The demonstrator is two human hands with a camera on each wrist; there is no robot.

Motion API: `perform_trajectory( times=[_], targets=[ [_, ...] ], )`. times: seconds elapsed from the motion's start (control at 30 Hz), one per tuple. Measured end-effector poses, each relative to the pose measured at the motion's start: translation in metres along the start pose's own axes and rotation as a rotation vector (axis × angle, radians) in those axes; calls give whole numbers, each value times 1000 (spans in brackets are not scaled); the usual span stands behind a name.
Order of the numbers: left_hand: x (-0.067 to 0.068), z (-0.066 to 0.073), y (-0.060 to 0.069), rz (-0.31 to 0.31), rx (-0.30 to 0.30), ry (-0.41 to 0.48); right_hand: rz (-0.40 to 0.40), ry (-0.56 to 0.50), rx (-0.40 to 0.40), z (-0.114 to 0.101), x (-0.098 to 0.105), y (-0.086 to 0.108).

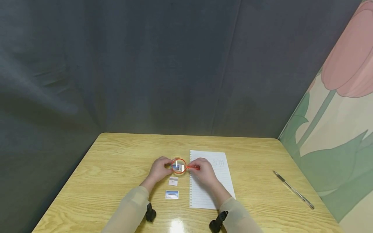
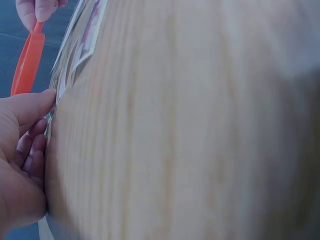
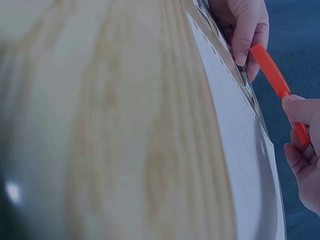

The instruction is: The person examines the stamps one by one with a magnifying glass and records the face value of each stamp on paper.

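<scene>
The red magnifying glass [image 1: 179, 166] is held up over the far stamp [image 1: 176, 167], just left of the lined paper [image 1: 211, 194]. The right hand [image 1: 202, 171] pinches its handle with thumb and fingers. The left hand [image 1: 160, 169] is down by the far stamp, thumb and fingers a bit apart; I can't tell if it pinches the stamp or just touches it.

The glass looks light and stiff. Its round part may be smooth and smudge, so the handle is the best place to hold. The stamps look thin and bendy and could rip, so edges are best. The pale stamp [image 1: 173, 181] and the blue stamp [image 1: 172, 194] lie nearer on the tabletop [image 1: 116, 181]. I see no box or cup.
</scene>
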State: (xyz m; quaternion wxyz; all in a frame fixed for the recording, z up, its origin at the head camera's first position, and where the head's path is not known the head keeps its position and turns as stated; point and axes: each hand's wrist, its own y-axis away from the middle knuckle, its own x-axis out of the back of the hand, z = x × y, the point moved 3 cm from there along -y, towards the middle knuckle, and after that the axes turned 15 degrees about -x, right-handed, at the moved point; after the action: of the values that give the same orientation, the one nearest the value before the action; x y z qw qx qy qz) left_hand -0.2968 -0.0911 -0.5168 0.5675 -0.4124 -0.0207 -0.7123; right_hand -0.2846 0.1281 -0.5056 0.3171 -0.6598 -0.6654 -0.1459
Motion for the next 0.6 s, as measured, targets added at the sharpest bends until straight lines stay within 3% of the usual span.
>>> perform_trajectory(
  times=[0.23, 0.6],
  targets=[
    [-1, -4, -1, 1, -5, -37, 13, 19, 14, -2, -5, -1],
    [-2, -3, -1, 7, -6, -28, -6, 67, -35, -7, -6, -1]
  ],
)
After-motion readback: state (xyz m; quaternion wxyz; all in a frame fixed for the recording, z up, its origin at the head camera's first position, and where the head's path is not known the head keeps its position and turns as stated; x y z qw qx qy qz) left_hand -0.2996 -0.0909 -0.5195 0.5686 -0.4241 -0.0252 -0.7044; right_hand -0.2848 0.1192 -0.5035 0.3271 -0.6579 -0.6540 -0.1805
